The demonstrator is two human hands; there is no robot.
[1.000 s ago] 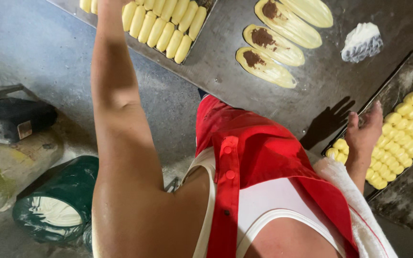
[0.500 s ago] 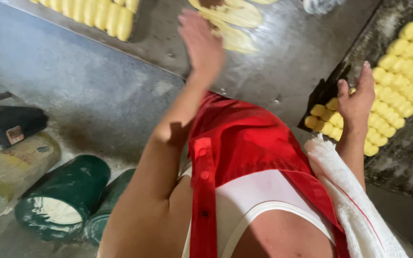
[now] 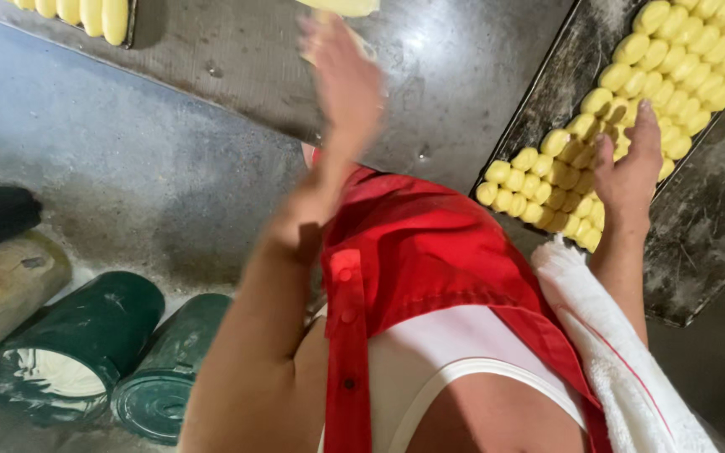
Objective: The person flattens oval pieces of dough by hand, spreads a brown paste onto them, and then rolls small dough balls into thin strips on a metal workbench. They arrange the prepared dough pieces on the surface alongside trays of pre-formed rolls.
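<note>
The rows of small yellow dough pieces (image 3: pixel 631 109) are lying packed on a dark baking tray (image 3: pixel 698 226) in the upper right of the frame, running diagonally toward the corner. The right hand (image 3: pixel 627 164) is resting on the near rows with its fingers spread open and flat — gripping nothing. The left hand (image 3: pixel 346 80) is hovering blurred over the grey metal worktable (image 3: pixel 430 67) at top centre, fingers loosely extended; whether it is holding the pale dough piece (image 3: pixel 341 7) at the top edge, I cannot tell. A second tray of yellow dough pieces (image 3: pixel 86 13) is showing in the upper left corner. A red apron (image 3: pixel 413 252) is filling the middle, a white towel (image 3: pixel 614 369) is hanging at lower right, and two dark green cans (image 3: pixel 102 361) are lying on the concrete floor at lower left.
</note>
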